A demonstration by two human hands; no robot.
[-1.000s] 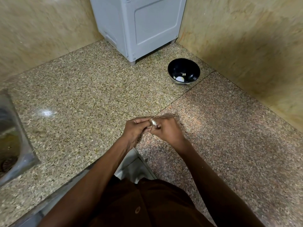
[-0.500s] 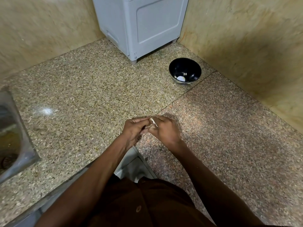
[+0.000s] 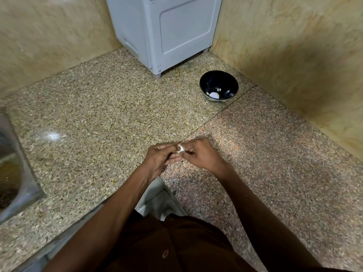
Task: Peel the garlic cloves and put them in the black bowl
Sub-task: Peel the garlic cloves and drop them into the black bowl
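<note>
Between the two hands, left hand and right hand, and the black bowl, the speckled worktop lies bare, bounded at the rear by the grey appliance, on the right by the wall, and on the left by the sink.

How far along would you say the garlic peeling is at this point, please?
Done: a few pale pieces, apparently peeled cloves, lie in the black bowl on the counter. In hand: the left hand and right hand pinch one white clove between them, away from the bowl. Left: finish this clove and drop it in. No other unpeeled garlic is visible, so I cannot tell how many remain.
</note>
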